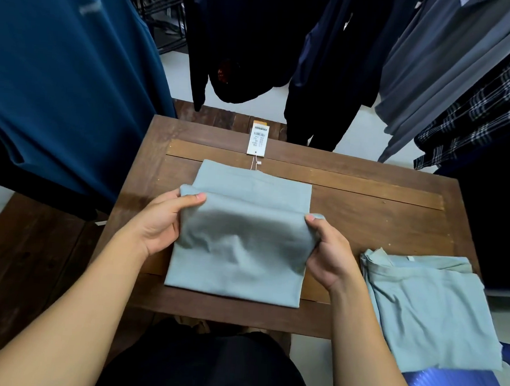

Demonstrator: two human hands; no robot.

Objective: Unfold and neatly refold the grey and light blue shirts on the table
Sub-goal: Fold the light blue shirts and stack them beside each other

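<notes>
A pale grey-blue shirt (237,260) lies folded in the middle of a wooden table (366,211), its near side close to the table's near edge. The left hand (165,223) pinches the far left corner of the top layer, thumb on top. The right hand (329,251) pinches the far right corner the same way, and together they hold that fold slightly off the layer beneath. A paper tag (257,139) on a string rests beyond the shirt, at the far edge. A second shirt (425,310), similar in colour, lies loosely folded over the near right corner. The fabric looks light, soft and floppy, likely to sag between grips, so holding both corners of a folded edge seems best.
</notes>
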